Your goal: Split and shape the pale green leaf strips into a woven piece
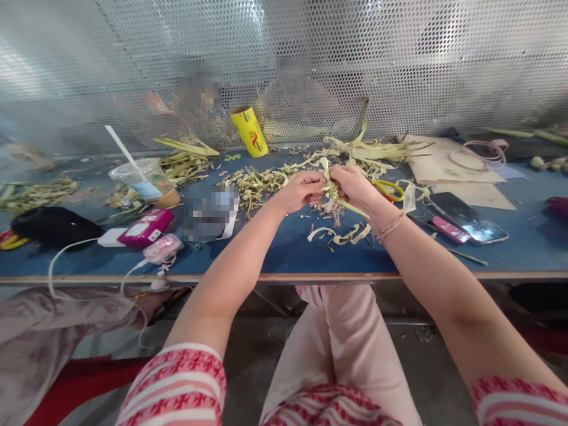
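Both hands work a woven leaf strip above the blue desk (284, 254).

Head view: left hand (302, 190) and right hand (355, 184) pinch the woven leaf strip (333, 192) between them; its loose end slants down to the right, another tip upward.

Matt, fibrous leaf strips (333, 192) lie on a smooth blue tabletop (284, 248) before a perforated metal screen (399, 59).

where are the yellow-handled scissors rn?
Head view: the yellow-handled scissors lie on the blue table, just right of the right hand, between it and the phone.
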`<state>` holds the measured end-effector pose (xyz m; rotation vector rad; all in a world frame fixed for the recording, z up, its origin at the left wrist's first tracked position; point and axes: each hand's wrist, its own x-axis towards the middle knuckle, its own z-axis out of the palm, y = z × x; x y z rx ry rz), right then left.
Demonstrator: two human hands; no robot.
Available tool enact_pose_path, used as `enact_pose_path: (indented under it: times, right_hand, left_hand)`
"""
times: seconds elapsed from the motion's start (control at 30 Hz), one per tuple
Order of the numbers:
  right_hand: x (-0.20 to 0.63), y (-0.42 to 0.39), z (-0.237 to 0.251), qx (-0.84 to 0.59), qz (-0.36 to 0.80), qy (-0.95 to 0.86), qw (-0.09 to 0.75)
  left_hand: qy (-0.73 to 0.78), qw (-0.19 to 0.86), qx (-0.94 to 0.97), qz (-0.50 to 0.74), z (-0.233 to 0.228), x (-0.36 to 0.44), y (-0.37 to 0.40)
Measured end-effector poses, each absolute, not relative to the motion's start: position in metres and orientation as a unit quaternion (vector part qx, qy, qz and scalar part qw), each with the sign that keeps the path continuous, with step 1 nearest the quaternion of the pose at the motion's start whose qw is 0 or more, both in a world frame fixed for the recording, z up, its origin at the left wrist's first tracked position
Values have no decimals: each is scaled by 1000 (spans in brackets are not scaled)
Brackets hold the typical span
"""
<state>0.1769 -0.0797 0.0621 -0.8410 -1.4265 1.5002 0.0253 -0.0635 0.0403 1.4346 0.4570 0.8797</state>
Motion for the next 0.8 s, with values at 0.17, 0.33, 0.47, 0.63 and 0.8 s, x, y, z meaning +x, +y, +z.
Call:
enact_pose_path:
  times: [0.17, 0.33, 0.47, 0.63, 0.8]
  right_hand:
    - [187, -72, 58, -344, 601, -583, 425]
    - [198, -60, 48, -354, 549, -653, 383]
    - [200, -50, 42, -377, 455, -689, 419]
    - [202, -39, 38, -397, 482, -626, 468]
    - [202, -40, 38, -377, 497, -631, 462]
  left_hand:
    - [211, 644, 607, 415, 34, 31, -63]
    - [255, 581, 665, 393, 26, 33, -56]
    - [364, 359, 783, 353, 35, 32, -58]
    - [607, 20, 777, 166, 70, 12, -83]
    - [812, 85, 565, 116, 81, -36, -81]
